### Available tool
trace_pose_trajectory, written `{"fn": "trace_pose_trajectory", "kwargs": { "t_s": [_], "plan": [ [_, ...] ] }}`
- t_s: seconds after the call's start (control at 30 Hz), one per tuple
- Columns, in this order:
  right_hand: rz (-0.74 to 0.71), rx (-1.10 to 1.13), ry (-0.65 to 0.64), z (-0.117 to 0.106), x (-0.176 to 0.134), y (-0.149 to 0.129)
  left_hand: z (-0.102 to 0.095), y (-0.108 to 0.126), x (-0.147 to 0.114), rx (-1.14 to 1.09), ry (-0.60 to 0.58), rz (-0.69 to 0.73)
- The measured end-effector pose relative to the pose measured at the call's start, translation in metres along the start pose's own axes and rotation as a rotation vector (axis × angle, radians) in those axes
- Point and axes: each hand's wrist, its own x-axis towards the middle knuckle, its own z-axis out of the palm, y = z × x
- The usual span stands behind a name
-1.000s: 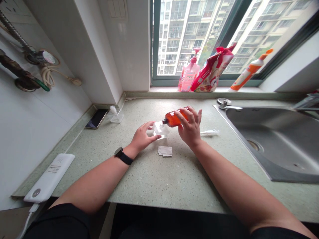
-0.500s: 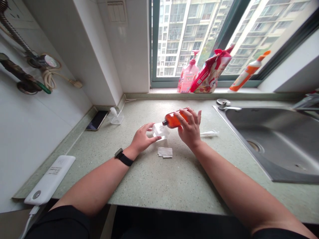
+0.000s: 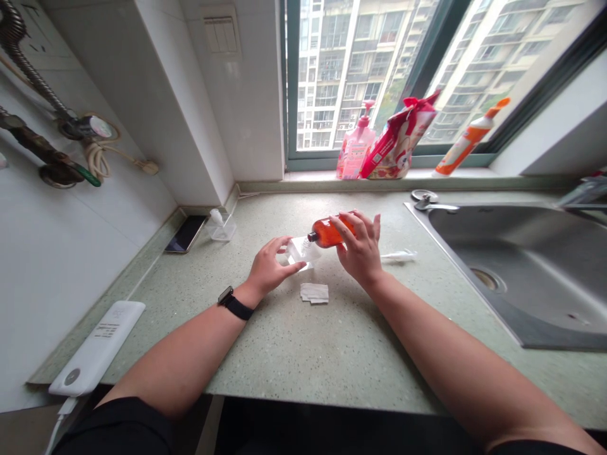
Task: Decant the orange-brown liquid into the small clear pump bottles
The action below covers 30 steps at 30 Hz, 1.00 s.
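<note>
My left hand grips a small clear box-shaped container between thumb and fingers, on or just above the counter. In my right hand is an orange-amber bottle, uncapped and tipped so its dark threaded neck points left over the container's opening. Clear liquid appears to run from the neck into the container. A folded white tissue lies just in front of the container. Beside my right wrist rests a slim item in clear wrapping, its kind unclear.
A clear box with a white piece in it and a phone stand at the back left. A power bank lies front left. To the right is a steel sink. A pink pump bottle stands on the windowsill.
The view has shifted slightly. Both hands keep their grips, and the bottle remains tipped over the container with its neck at the opening.
</note>
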Motion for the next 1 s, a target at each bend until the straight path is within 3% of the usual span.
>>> {"fn": "trace_pose_trajectory", "kwargs": {
  "t_s": [0.4, 0.6, 0.77, 1.0],
  "plan": [
    [0.067, 0.049, -0.029, 0.001, -0.002, 0.001, -0.002, 0.002, 0.000, -0.027, 0.016, 0.010],
    [0.184, 0.158, 0.023, 0.003, -0.001, 0.005, 0.000, -0.002, 0.000, -0.043, 0.018, -0.020],
    [0.347, 0.240, 0.081, -0.003, 0.003, 0.029, -0.001, -0.002, -0.001, -0.045, 0.011, -0.087],
    [0.617, 0.294, 0.123, -0.029, 0.012, 0.079, -0.002, -0.001, -0.001, -0.032, -0.030, -0.139]
  ]
}}
